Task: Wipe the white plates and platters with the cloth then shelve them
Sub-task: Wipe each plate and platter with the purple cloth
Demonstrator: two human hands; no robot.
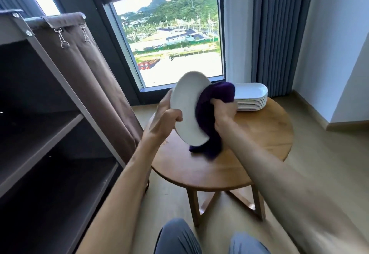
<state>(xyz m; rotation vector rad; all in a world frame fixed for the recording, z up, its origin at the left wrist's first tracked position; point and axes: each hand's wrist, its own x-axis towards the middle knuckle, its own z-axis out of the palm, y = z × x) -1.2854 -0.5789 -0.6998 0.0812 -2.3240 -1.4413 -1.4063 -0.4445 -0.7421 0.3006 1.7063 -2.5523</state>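
Head view: left hand (166, 119) grips a tilted plate (188, 110); right hand (223, 110) holds the cloth (209, 114) against it above the table (259, 134).

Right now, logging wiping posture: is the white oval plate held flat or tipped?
Tipped: the white oval plate stands steeply on edge between left hand and purple cloth.

Left hand (166, 119) grips tilted white plate (186, 110); right hand (223, 110) presses purple cloth (211, 114) against it above round counter (249, 143).
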